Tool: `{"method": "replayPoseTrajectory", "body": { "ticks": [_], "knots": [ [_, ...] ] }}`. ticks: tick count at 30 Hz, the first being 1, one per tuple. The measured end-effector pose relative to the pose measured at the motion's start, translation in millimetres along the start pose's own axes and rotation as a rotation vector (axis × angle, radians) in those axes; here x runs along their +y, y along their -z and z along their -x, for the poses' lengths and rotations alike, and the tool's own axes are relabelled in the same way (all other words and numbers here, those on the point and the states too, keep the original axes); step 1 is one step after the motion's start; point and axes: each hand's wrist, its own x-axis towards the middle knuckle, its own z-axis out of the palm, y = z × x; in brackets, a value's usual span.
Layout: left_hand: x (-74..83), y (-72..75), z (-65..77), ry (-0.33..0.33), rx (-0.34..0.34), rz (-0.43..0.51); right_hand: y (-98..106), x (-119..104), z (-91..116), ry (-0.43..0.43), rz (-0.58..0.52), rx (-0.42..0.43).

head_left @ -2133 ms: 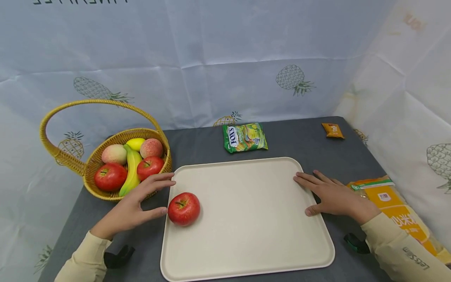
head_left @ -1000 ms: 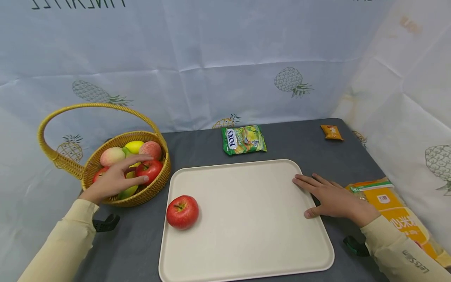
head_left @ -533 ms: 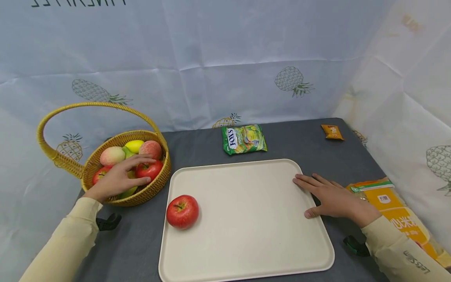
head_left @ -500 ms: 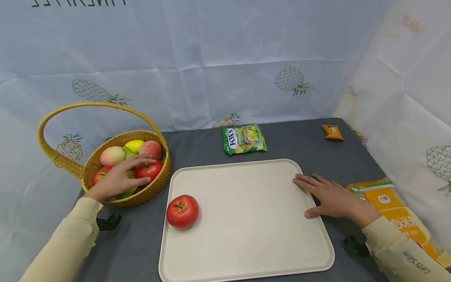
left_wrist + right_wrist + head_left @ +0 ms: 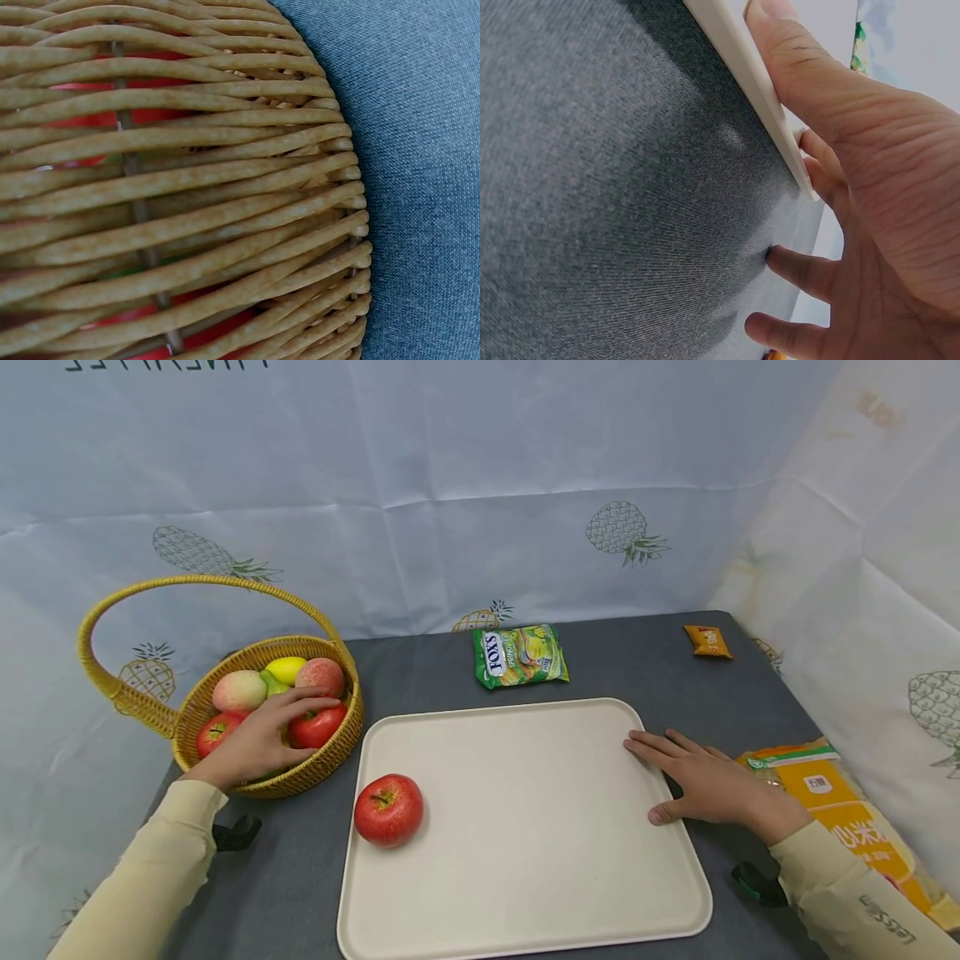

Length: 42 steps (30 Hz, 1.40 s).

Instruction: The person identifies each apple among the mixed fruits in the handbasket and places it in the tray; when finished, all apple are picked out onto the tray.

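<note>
Basket [image 5: 332, 762]: fruit [image 5: 274, 682] (left hand [image 5: 258, 737] around red apple [image 5: 318, 725]).

Dark grey tabletop [image 5: 637, 668]: wicker basket [image 5: 335, 756] left; cream tray [image 5: 540, 827] centre; FOX'S candy bag [image 5: 521, 657] behind; orange sachet [image 5: 707, 642] near far-right corner; orange-printed bag [image 5: 843, 802], right edge.

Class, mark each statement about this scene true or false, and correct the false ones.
1. The left hand touches an apple in the basket. True.
2. The right hand touches the right edge of the tray. True.
3. Two apples lie on the tray. False: only one red apple lies there.
4. The green bag lies on the tray. False: it lies on the table beyond the tray.
5. The basket stands left of the tray. True.
</note>
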Motion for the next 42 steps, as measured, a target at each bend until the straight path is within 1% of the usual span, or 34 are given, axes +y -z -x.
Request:
{"method": "replayPoseTrajectory", "body": {
  "ticks": [3,5,9,15,20,22,24,28,32,37,42],
  "knots": [
    [-0.8,-1.7,0.0,-0.033,0.008,-0.025,-0.2,-0.1,0.3,-0.001,0.002,0.000],
    [-1.2,-2.8,0.1,-0.040,0.013,-0.038,-0.4,0.0,0.5,0.000,0.004,0.000],
    [-2.1,-5.2,0.8,-0.027,0.021,-0.048,-0.8,0.3,1.0,0.000,0.006,0.001],
    [-1.4,-5.9,1.7,0.012,0.036,-0.050,-0.2,-0.2,0.5,-0.005,0.005,-0.003],
    [4.3,-0.1,2.6,0.043,0.060,-0.064,0.2,-0.8,-1.0,-0.009,0.014,-0.010],
    [8.0,4.4,3.2,0.052,0.082,-0.057,0.4,-0.9,-0.9,-0.009,0.015,-0.010],
    [12.1,9.8,3.2,0.046,0.115,-0.054,0.6,-0.8,-0.8,-0.006,0.014,-0.009],
    [23.3,22.1,1.6,0.021,0.204,-0.050,1.5,-0.8,-0.4,-0.001,0.010,-0.006],
    [38.3,32.1,-3.4,-0.015,0.274,-0.060,1.8,-0.8,-0.5,-0.001,0.011,-0.007],
    [67.7,37.3,-14.1,-0.064,0.305,-0.040,1.5,-0.7,-0.3,-0.004,0.013,-0.009],
    [97.2,33.7,-25.7,-0.156,0.306,-0.008,1.5,-1.9,0.4,0.001,0.005,-0.009]
  ]
}}
